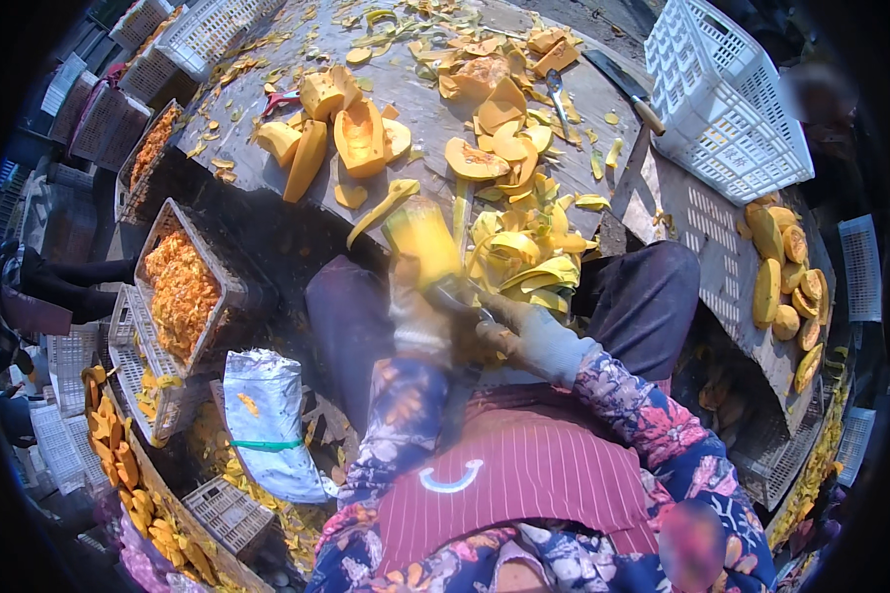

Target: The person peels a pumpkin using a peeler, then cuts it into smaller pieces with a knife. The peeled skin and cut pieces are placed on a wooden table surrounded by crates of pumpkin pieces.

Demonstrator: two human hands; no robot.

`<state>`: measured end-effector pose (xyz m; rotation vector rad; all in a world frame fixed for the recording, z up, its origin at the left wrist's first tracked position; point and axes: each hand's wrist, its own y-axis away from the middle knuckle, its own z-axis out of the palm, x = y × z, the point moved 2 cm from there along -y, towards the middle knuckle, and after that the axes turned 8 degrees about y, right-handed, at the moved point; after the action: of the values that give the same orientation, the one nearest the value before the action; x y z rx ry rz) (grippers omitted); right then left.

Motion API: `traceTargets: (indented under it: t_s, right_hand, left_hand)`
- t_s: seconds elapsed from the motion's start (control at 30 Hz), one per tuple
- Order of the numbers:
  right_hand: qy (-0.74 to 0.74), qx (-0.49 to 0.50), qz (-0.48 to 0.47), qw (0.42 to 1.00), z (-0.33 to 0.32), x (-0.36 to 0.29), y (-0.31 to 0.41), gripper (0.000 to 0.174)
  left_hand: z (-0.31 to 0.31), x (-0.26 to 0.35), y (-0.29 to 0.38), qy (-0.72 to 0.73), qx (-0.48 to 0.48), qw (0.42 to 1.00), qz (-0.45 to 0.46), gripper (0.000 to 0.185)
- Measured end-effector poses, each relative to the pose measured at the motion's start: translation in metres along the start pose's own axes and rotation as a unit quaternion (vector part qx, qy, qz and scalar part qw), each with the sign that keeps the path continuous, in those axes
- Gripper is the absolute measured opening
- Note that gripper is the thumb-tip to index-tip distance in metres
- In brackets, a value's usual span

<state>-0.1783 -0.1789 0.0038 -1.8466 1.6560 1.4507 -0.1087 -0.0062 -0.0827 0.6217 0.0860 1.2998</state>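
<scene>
My gloved left hand (pixel 413 296) holds a pumpkin piece (pixel 423 236) from below and beside it, over my lap. The piece is yellow, with strips of green rind on it. In my gloved right hand (pixel 521 330) is a metal blade tool (pixel 452 294), its dark end against the pumpkin's lower end; blur hides its exact kind. Just beyond that hand lies a heap of peel strips (pixel 526 252) at the table's edge. A long curl of peel (pixel 386 207) lies at the table edge by the pumpkin.
On the wooden table (pixel 423 89) are peeled pumpkin pieces (pixel 360 137), pumpkin scraps (pixel 500 111), a spoon (pixel 558 100) and a knife (pixel 623 89). A white plastic crate (pixel 742 111) stands right. Left is a crate of orange pulp (pixel 182 289); more cut pumpkin (pixel 786 274) lies far right.
</scene>
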Motion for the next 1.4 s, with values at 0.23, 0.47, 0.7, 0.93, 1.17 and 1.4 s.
traceTargets:
  t_s: [0.23,0.47,0.7,0.93,1.17,1.4]
  right_hand:
    - [-0.169,0.139,-0.013,0.976,-0.020,0.010,-0.025,0.060]
    - [-0.039,0.138,-0.013,0.990,-0.012,-0.001,-0.080,0.062]
    - [0.068,0.126,-0.062,0.988,-0.019,-0.008,-0.074,0.063]
    - [0.096,0.102,-0.049,0.989,-0.017,-0.007,-0.071,0.059]
    - [0.030,-0.014,-0.035,0.999,0.005,0.019,0.027,0.063]
    - [0.121,0.088,-0.009,0.989,-0.044,-0.016,-0.083,0.059]
  left_hand:
    - [-0.004,-0.001,-0.008,0.162,-0.098,0.974,-0.121,0.075]
    - [0.018,-0.003,0.014,0.194,0.012,0.970,-0.144,0.056]
    - [0.016,-0.016,0.025,-0.087,0.125,0.988,0.032,0.040]
    - [0.015,-0.027,0.027,-0.079,0.074,0.992,0.071,0.030]
    - [-0.003,-0.030,0.012,-0.203,0.132,0.965,0.096,0.042]
    - [0.011,-0.032,0.020,-0.162,0.141,0.969,0.118,0.046]
